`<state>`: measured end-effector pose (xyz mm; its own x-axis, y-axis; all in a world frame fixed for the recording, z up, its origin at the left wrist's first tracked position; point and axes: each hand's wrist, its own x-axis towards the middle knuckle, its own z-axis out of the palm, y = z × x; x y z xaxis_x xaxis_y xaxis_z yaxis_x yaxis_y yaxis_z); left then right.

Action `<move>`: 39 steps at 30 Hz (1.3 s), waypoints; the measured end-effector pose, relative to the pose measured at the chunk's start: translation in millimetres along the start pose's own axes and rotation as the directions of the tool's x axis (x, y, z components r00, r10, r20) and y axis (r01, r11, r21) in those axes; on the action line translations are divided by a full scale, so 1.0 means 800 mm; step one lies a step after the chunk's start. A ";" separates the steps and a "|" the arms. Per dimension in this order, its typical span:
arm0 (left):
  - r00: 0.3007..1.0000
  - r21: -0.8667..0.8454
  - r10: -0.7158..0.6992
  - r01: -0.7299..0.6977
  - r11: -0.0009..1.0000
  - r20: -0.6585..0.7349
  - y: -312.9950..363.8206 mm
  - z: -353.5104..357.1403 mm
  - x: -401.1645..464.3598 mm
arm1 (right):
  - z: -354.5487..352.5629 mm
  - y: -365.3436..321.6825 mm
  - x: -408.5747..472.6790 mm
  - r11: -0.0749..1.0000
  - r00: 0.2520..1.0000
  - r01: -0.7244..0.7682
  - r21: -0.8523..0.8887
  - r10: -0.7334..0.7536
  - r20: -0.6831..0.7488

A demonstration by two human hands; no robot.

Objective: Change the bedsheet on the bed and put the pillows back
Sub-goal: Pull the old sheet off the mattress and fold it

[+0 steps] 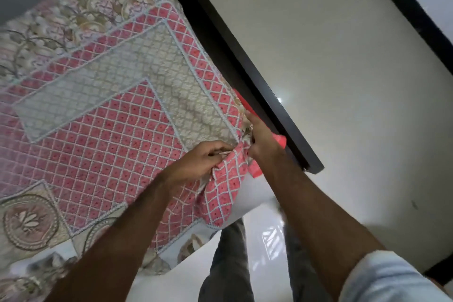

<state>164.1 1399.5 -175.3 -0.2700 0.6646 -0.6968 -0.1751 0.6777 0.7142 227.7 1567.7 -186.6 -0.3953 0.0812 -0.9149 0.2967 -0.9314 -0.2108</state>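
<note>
Glossy pale floor (343, 81); bed corner, patterned bedsheet (103, 130) bunched, pinched by left hand (198, 162), gripped by right hand (262, 140); risk: loosened grip lets corner spring untucked

A dark bed frame (247, 76) hems the sheeted mattress corner (230, 130) closely, while bare glossy floor (343, 81) lies open beyond

Dim, soft indoor light; a small white glare spot on the glossy pale floor tiles (280, 99) toward three o'clock. Motion blur throughout, wide-angle bending at the edges.
</note>
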 end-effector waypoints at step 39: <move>0.321 0.275 0.356 -0.271 0.922 -0.877 0.276 0.018 -0.244 | 0.237 -0.149 -0.425 0.513 0.400 0.750 -0.418 0.151 0.904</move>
<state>192.1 1423.9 117.7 -0.9799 0.1787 0.0887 0.1720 0.5314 0.8295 161.8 1584.1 214.8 -0.8993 -0.4287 -0.0868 0.2187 -0.2689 -0.9380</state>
